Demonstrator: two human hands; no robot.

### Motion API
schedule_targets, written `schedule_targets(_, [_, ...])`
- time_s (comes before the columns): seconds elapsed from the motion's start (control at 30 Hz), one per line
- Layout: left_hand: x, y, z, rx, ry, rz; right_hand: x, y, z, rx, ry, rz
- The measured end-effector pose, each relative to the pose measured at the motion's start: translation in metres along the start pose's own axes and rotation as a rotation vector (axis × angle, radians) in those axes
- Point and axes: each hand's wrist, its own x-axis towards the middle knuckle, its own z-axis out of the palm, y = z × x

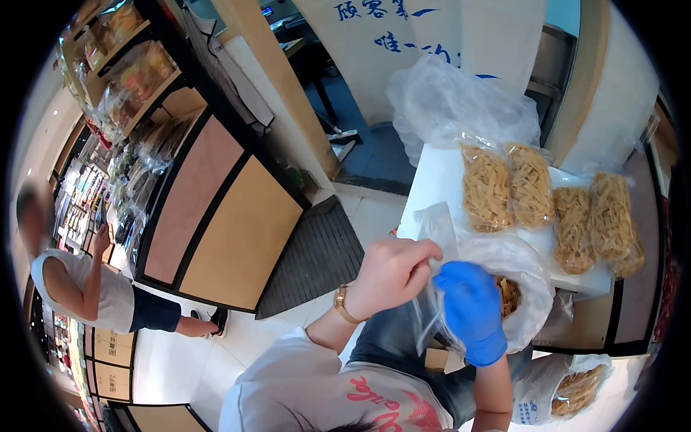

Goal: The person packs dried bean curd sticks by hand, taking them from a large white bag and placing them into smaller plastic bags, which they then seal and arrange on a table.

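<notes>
My left hand [399,275], bare with a watch at the wrist, is closed in a pinch on the edge of a clear plastic bag [436,225]. My right hand [469,311], in a blue glove, is closed beside it at the same thin bag; its fingertips are partly hidden. Behind the glove stands a large white plastic sack [534,284], with brown dried strips [509,297] showing in its mouth. Packed clear bags of pale yellow strips [486,187] lie on the white table [430,180] beyond my hands.
A heap of clear plastic bags [461,101] sits at the table's far end. Another filled sack [568,392] stands on the floor at lower right. To the left are a display shelf [216,209], a dark floor mat [317,255] and a standing person [83,288].
</notes>
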Motion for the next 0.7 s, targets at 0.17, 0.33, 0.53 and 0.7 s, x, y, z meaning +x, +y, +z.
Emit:
schedule_targets(0.17, [0.002,0.012,0.018,-0.123,-0.014,-0.038,-0.023,0.017,0.001,-0.263,-0.662,0.146])
schedule_targets(0.33, [-0.008,0.026,0.057,-0.101,-0.317,0.175,-0.113,0.052,0.048,0.49,-0.677,0.744])
schedule_targets(0.53, [-0.037,0.048,0.098,-0.225,-0.564,0.361,-0.065,0.049,0.094,1.546,-0.569,1.582])
schedule_targets(0.7, [-0.073,0.057,0.114,-0.275,-0.6,0.486,-0.06,0.064,0.094,1.942,-0.23,1.407])
